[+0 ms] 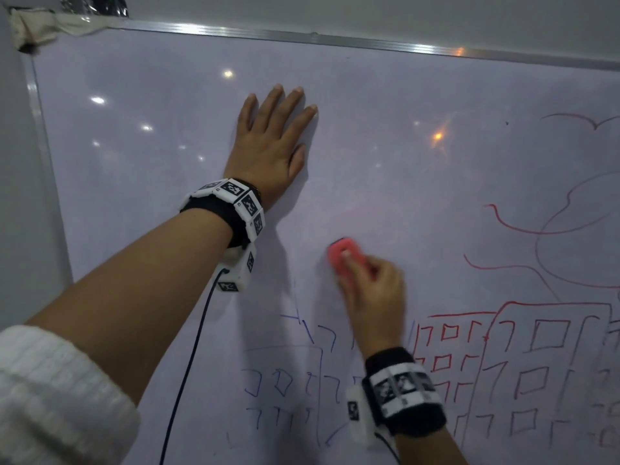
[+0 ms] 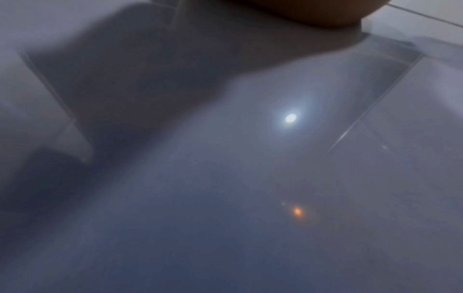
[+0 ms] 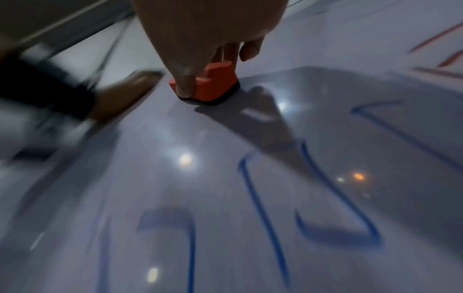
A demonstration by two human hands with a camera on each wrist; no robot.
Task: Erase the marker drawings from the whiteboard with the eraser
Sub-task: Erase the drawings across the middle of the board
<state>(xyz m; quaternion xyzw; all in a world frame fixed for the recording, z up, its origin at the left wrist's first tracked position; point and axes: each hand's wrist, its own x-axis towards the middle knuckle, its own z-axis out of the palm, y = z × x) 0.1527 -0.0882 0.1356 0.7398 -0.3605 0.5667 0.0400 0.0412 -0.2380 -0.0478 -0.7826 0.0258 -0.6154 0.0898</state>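
Note:
My right hand (image 1: 372, 290) grips a small red eraser (image 1: 342, 258) and presses it flat against the whiteboard (image 1: 419, 182), just above the blue building drawings (image 1: 302, 380). The right wrist view shows the eraser (image 3: 213, 87) with its dark felt on the board and my thumb across its side; blue lines (image 3: 265, 208) lie below it. My left hand (image 1: 271, 142) lies flat on the board's upper middle, fingers straight and spread. Red building outlines (image 1: 503, 357) and red curved lines (image 1: 553, 229) fill the right side. The left wrist view shows only bare board (image 2: 225, 178) and the heel of the hand (image 2: 313, 11).
The board's metal frame (image 1: 302, 35) runs along the top and down the left edge. A crumpled cloth (image 1: 37, 26) hangs at the top left corner. A dark cable (image 1: 191, 364) hangs from my left wrist camera. My white sleeve (image 1: 50, 397) fills the lower left.

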